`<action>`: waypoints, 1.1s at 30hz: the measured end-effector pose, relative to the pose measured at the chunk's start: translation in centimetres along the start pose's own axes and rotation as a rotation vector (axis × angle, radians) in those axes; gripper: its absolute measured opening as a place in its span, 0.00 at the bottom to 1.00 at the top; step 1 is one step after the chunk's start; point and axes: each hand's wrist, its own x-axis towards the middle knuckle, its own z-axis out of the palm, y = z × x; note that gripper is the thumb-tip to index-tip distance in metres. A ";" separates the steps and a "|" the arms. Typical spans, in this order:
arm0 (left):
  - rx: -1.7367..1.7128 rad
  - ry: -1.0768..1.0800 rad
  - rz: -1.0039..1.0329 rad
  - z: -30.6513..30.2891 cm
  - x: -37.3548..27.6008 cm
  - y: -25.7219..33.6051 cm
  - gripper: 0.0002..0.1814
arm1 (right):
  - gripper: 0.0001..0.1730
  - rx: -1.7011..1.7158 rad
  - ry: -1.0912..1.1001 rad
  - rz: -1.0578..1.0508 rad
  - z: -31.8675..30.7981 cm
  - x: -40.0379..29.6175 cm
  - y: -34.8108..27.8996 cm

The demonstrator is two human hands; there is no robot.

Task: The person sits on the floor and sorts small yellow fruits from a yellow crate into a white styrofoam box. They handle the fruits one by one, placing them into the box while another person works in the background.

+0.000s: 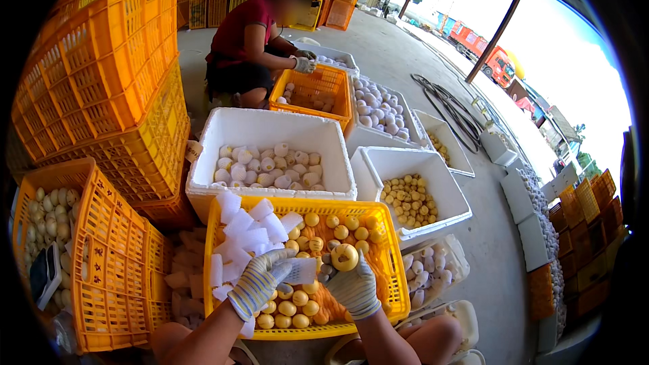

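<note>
My left hand, in a striped knit glove, holds a white foam net sleeve between thumb and fingers. A round yellow fruit with a brownish mark on top sits in the gloved fingers of my right hand. Both hands are over a yellow plastic crate in front of me. Loose yellow fruits lie in it on an orange, wrinkled lining. At the crate's left side is a heap of white foam sleeves.
Beyond the crate, a white foam box contains sleeved fruits; another foam box holds bare ones. Orange crates are stacked high at left, above a crate of pale fruits. A gloved co-worker crouches beside an orange crate.
</note>
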 end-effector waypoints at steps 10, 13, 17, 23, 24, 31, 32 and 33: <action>-0.038 -0.107 -0.045 -0.8 0.4 -0.4 0.28 | 0.33 -2.036 -0.167 -0.608 3.2 1.4 2.7; -0.079 -0.086 0.026 -0.6 0.3 -0.3 0.28 | 0.32 -1.985 -0.164 -0.590 2.9 2.1 2.4; -0.205 -0.110 -0.004 -0.9 0.8 -1.7 0.29 | 0.29 -1.851 -0.172 -0.590 2.7 2.2 2.9; -0.390 -0.188 -0.040 0.8 0.9 -1.0 0.33 | 0.24 -1.496 -0.156 -0.451 1.8 1.6 2.2; -0.404 -0.205 -0.045 0.8 0.8 -0.6 0.34 | 0.25 -1.464 -0.163 -0.431 1.8 1.6 2.1; -0.445 -0.343 0.172 1.9 0.3 -0.2 0.42 | 0.43 -0.284 -0.061 0.201 -0.6 1.7 0.3; -0.457 -0.367 0.199 2.1 0.3 0.0 0.42 | 0.41 -0.687 -0.147 0.124 -1.0 1.4 0.4; -0.466 -0.414 0.183 2.0 0.4 -0.2 0.42 | 0.38 -0.767 -0.172 0.106 -0.6 1.0 0.4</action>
